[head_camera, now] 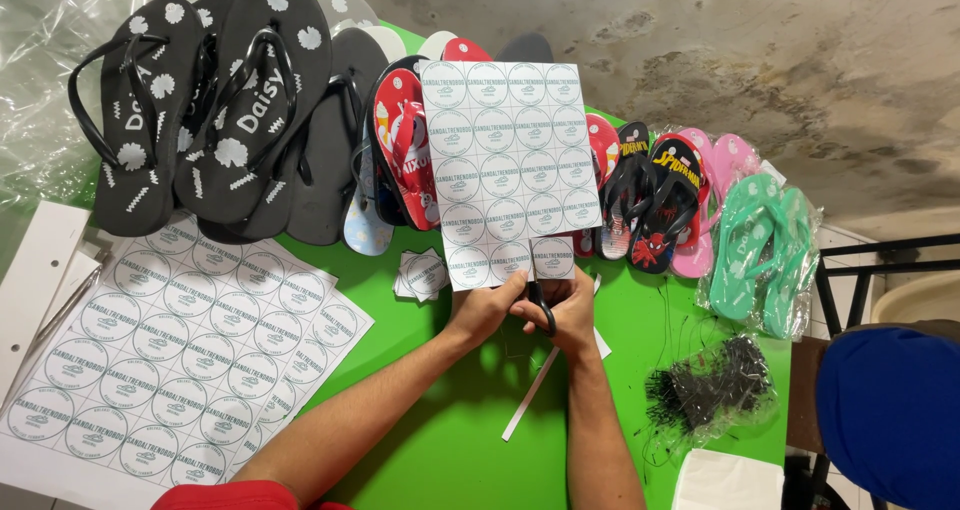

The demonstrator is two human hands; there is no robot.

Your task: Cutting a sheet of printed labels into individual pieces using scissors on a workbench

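Note:
My left hand (484, 308) pinches the bottom edge of a white sheet of round printed labels (507, 165), holding it upright over the green table (455, 420). My right hand (572, 310) grips black scissors (541, 305) whose blades enter the sheet's lower edge between two label columns. A small stack of cut square labels (421, 274) lies just left of my left hand. A thin white paper strip (531, 394) lies on the table under my right wrist.
Another full label sheet (180, 345) lies at the left. Black flip-flops (205, 110), red, pink and character-print sandals (660, 205) and bagged green sandals (765, 250) line the far side. A bag of black ties (710, 385) sits at the right, near a blue object (890, 410).

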